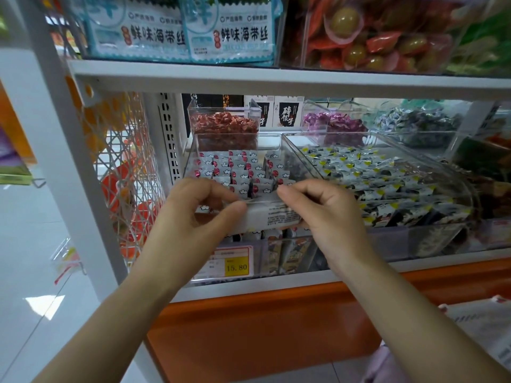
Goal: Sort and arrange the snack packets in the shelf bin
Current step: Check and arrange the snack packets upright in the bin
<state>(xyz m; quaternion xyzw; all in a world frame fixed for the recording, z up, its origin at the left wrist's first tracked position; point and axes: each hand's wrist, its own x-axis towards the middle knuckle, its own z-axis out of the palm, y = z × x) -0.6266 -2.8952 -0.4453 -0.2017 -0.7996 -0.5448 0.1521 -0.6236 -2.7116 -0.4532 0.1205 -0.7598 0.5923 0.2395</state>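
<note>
**A:** Which step is this?

**B:** Placing, I'd say. The left hand (pixel 190 208) pinches the left edge of a white packet (pixel 279 217) between its thumb and curled fingers (pixel 210 187). The right hand (pixel 326 217) pinches the right edge the same way. The packet hangs flat between them, printed back toward the camera, just above the front of the clear shelf bin (pixel 265 142).

**A:** And the other snack packets?

**B:** They stand in the bin in upright rows (pixel 235 167), white with red marks, running from the back wall toward the hands. The rows nearer the right wall look looser, so I judge the sorting only partly done.

**A:** What does the next move call for?

**B:** Probably tipping the packet upright and sliding it into the front row, facing the same way as its neighbours, without knocking them flat. Both hands crowd that spot, so it needs a light touch.

**A:** Anything you can't make out?

**B:** Plenty. The hands cover the front rows, so I cannot tell where a free slot lies. The packet's face is turned away, and its small print is unreadable. Below the hands, more packets show through the front wall beside a yellow price label (pixel 236 265), but only dimly. To the right, yellow-marked packets (pixel 373 175) fill the neighbouring bin, and beyond that the shelf blurs out.
</note>
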